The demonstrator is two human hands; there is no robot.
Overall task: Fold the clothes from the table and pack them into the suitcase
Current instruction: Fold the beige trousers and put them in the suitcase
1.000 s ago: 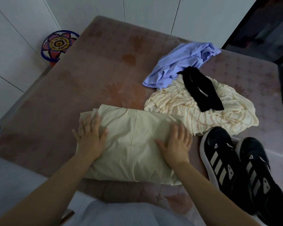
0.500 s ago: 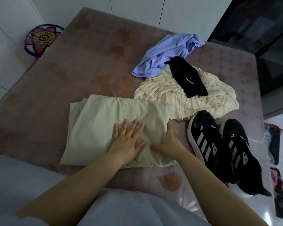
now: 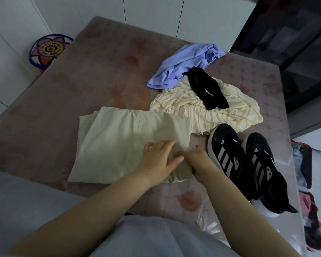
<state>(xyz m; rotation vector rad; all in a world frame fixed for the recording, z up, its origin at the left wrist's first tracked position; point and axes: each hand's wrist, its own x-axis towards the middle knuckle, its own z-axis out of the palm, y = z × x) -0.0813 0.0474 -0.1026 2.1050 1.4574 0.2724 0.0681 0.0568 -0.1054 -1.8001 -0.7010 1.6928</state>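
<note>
Both left hand (image 3: 158, 159) and right hand (image 3: 198, 160) touch garment (image 3: 117, 141).

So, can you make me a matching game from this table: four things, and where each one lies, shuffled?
Things:
1 green garment
2 lilac top
3 black cloth
4 shoes

Places:
A on the cream garment
B farthest back, crumpled
C touched by the left hand and right hand
D on the table's right side, side by side

Pairs: 1-C; 2-B; 3-A; 4-D
</note>
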